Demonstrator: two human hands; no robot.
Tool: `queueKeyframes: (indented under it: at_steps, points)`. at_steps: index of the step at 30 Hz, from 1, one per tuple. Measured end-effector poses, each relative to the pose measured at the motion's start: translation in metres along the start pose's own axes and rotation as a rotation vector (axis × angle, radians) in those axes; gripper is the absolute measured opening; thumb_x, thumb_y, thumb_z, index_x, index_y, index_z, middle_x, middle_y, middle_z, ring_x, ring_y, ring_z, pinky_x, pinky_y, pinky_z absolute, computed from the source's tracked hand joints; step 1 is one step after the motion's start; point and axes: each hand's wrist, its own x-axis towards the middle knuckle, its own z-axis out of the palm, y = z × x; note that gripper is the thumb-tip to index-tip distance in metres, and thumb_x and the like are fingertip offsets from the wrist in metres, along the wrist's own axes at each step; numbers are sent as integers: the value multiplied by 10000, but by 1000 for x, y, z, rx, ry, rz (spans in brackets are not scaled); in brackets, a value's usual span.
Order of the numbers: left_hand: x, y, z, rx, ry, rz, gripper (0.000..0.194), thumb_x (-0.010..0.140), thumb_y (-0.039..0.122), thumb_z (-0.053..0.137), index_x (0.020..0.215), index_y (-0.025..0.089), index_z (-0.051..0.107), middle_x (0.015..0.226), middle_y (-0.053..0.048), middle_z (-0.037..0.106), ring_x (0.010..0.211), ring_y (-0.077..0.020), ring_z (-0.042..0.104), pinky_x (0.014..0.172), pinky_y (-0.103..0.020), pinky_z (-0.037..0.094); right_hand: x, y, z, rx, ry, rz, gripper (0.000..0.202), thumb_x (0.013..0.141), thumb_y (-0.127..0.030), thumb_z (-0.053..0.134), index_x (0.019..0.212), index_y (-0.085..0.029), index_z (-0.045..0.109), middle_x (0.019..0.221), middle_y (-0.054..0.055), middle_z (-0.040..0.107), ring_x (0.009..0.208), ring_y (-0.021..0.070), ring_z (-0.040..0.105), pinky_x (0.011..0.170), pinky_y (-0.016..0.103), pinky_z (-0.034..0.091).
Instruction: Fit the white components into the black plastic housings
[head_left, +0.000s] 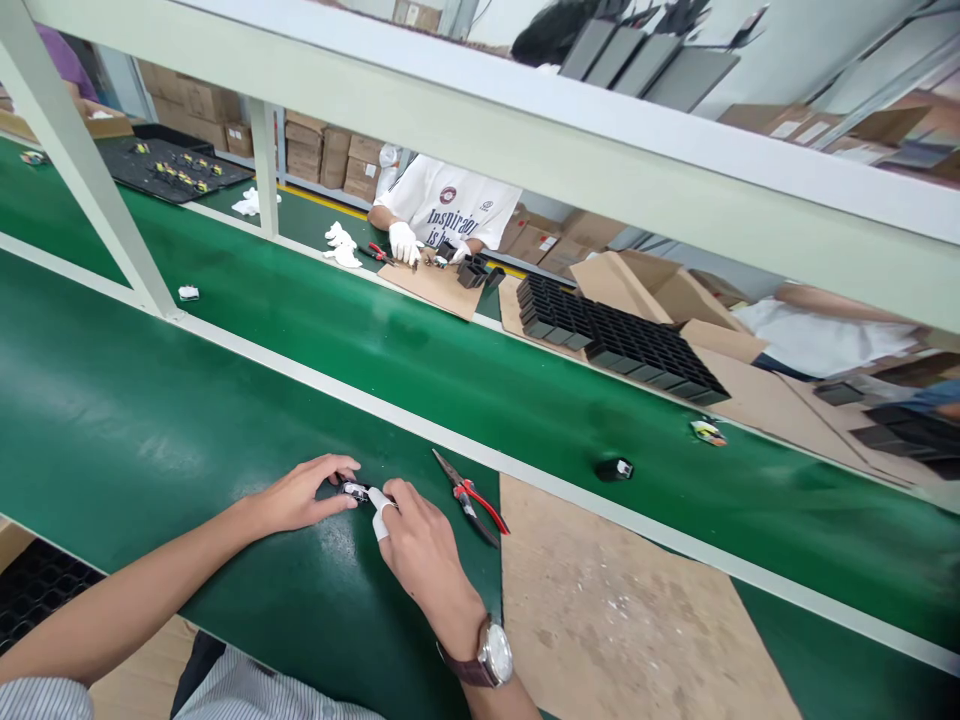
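Observation:
Between my two hands, low over the green bench, is a small black-and-white part (355, 491). My left hand (311, 492) curls around its left side with thumb and fingers closed on it. From the other side my right hand (420, 535) presses against the part, white covers on some of its fingers. Whether the right fingers hold a smaller piece is hidden. A pair of red-handled long-nose pliers (469, 497) lies just right of my right hand, jaws pointing away from me.
Cardboard (615, 600) covers the bench at right. Beyond a pale rail runs a green conveyor (420, 350) carrying a black housing (615, 469) and small parts. A frame post (97, 160) stands at left. Opposite, a gloved person (450, 205) works beside black trays (652, 350).

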Motion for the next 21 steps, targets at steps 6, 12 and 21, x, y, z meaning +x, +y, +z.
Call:
queueKeyframes:
  at_steps: [6,12,21]
  points:
    - [4,6,-7,49,-20,259,235,1060,319,587,1221,233,734,1154,-107,753,1094,-244,698,989,-387,574,-2,9,-2,67,-22,34,248,867,-3,544,883,-214,673,1008,88,660,814,219,633,634,339,535]
    - [-1,3,-5,79,-40,8,255,1017,371,650,1242,251,656,1160,-61,738,1051,-238,728,905,-346,592,-28,47,28,66,126,253,287,974,-98,469,1094,-173,720,1027,87,687,847,216,673,669,329,550]
    - [-3,1,-4,60,-25,-53,373,932,377,762,1257,266,618,1207,-51,724,1098,-245,714,947,-372,586,-13,18,21,442,178,26,336,1034,-198,585,1368,-219,614,1302,137,634,1202,285,604,1006,487,575]
